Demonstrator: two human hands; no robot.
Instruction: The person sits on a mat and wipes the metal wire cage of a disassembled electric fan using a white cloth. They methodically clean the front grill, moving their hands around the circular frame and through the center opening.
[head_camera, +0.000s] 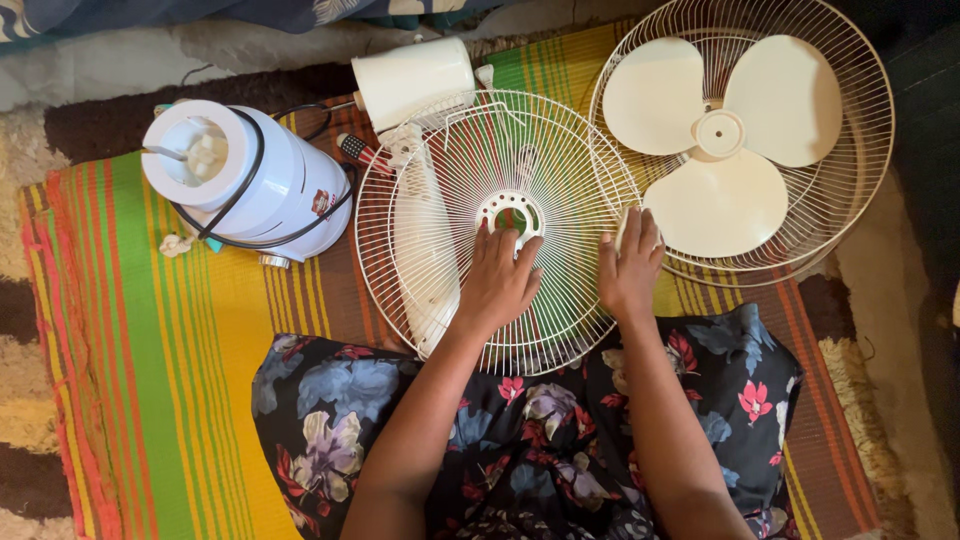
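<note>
Fan stand (425, 245) partly hidden under wire grille (500, 225) at centre, left hand (497, 280) spread flat on grille hub, right hand (630, 268) curled on grille rim, grip unclear, blades (712, 140) cradled in far-right grille (850, 130), its top edge cut off

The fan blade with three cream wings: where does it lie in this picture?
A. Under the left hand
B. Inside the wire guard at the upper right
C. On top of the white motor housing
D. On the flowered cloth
B: the fan blade rests inside the wire guard at the upper right, apart from the other grille that the left hand presses.
</note>
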